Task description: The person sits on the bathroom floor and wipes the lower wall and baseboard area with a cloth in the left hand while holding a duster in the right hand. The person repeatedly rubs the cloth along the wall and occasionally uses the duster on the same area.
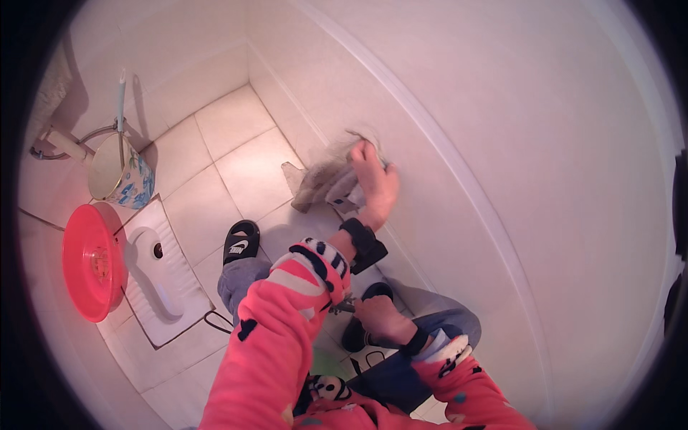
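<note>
My left hand [379, 180] pinches a greyish cloth [322, 185] in front of the low part of the pale wall. The cloth hangs toward the floor and is blurred by motion. Below that arm, my right hand [382, 320] is closed around a small dark grey item [344, 306]. The pink sleeve [285, 312] of my left arm partly covers this item, so its kind is unclear. Both wrists wear dark bands. My feet are in black slippers [242, 242] on the tiled floor [199, 188].
A white squat toilet [166, 279] is set in the floor at left, with a red plastic basin [80, 263] beside it. Behind stands a patterned bucket [137, 185] holding a long-handled tool [121, 102]. Something green [329, 363] shows beneath me. A raised trim strip [430, 131] runs along the wall.
</note>
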Demonstrator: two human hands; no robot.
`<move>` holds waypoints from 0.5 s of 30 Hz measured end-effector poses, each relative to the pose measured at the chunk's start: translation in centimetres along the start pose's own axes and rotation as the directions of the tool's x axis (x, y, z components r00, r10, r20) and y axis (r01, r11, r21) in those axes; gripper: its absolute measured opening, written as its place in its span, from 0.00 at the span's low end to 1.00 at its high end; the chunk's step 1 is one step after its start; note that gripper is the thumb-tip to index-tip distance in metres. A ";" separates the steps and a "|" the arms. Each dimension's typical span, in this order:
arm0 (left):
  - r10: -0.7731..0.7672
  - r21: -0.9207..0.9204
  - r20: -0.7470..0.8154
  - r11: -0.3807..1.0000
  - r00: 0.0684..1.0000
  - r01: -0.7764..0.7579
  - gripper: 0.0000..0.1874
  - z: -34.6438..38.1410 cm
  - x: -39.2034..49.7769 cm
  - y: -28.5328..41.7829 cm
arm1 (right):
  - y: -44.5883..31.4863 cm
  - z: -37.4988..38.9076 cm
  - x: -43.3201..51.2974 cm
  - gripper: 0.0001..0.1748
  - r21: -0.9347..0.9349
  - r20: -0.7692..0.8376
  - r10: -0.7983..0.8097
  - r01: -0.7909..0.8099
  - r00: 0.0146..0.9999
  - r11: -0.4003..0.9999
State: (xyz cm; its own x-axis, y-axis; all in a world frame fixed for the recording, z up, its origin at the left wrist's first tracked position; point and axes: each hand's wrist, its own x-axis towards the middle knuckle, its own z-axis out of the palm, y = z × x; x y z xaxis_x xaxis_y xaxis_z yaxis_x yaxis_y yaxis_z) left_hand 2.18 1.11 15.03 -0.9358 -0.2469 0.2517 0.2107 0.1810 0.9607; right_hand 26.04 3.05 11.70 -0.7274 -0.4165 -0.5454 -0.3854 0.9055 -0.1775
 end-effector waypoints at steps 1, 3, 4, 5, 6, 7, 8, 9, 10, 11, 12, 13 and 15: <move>-0.067 -0.028 0.104 0.997 0.992 0.071 0.22 -0.6 -1.4 0.9 | 0.1 0.3 -0.1 0.12 0.008 -0.036 -0.003 0.003 0.999 1.000; -0.183 -0.091 0.385 0.968 0.905 0.234 0.21 -2.2 -2.7 1.5 | 0.5 0.7 0.0 0.12 0.029 0.000 -0.012 0.012 1.000 1.000; -0.215 -0.116 0.554 0.937 0.805 0.331 0.20 -3.4 -2.9 1.1 | 0.9 0.9 -0.1 0.13 0.039 0.013 -0.002 0.002 1.000 0.999; -0.194 -0.154 0.699 0.899 0.688 0.410 0.19 -4.7 -2.7 0.6 | 1.3 0.9 -0.2 0.13 0.034 0.017 0.018 -0.018 1.000 0.999; -0.231 -0.111 0.671 0.909 0.705 0.403 0.13 -6.1 -2.6 0.0 | 1.5 0.9 -0.5 0.14 0.034 0.017 0.045 -0.046 0.999 0.998; -0.269 -0.159 0.603 0.882 0.751 0.444 0.11 -7.8 -1.7 -0.6 | 1.7 0.8 -1.0 0.14 0.030 0.061 0.093 -0.094 0.994 0.995; -0.350 -0.156 0.553 0.848 0.756 0.506 0.09 -9.9 -0.7 -1.1 | 1.9 0.5 -1.7 0.15 0.065 0.073 0.144 -0.149 0.987 0.987; -0.386 -0.191 0.460 0.836 0.800 0.514 0.09 -12.3 1.1 -1.6 | 2.0 0.0 -2.4 0.16 0.066 0.046 0.171 -0.174 0.984 0.982; -0.430 -0.126 0.405 0.848 0.807 0.515 0.10 -15.0 3.2 -1.8 | 2.1 -0.6 -3.5 0.16 0.068 0.021 0.200 -0.201 0.980 0.977; -0.567 -0.146 0.282 0.772 0.774 0.619 0.11 -17.8 5.4 -1.9 | 2.1 -1.4 -4.6 0.16 0.070 -0.001 0.231 -0.230 0.973 0.971; -0.576 -0.436 0.273 0.640 0.771 0.633 0.10 -20.9 7.3 -2.0 | 2.1 -2.3 -5.9 0.16 0.096 -0.072 0.264 -0.257 0.962 0.962; -0.579 -0.660 0.134 0.553 0.804 0.508 0.11 -23.1 8.7 -2.0 | 2.1 -3.3 -7.4 0.16 0.122 -0.141 0.297 -0.281 0.944 0.952; -0.580 -0.776 -0.009 0.518 0.814 0.360 0.09 -27.5 10.9 -2.0 | 2.3 -5.6 -9.9 0.15 0.181 -0.296 0.351 -0.308 0.888 0.934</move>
State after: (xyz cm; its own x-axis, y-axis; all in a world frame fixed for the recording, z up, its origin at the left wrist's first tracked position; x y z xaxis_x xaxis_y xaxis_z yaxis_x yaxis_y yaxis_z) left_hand -0.68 -28.16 19.14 -0.8817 -0.3149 -0.3513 -0.0089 -0.7335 0.6796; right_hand 29.18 8.78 21.32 -0.9496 -0.0766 -0.3039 -0.0330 0.9887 -0.1462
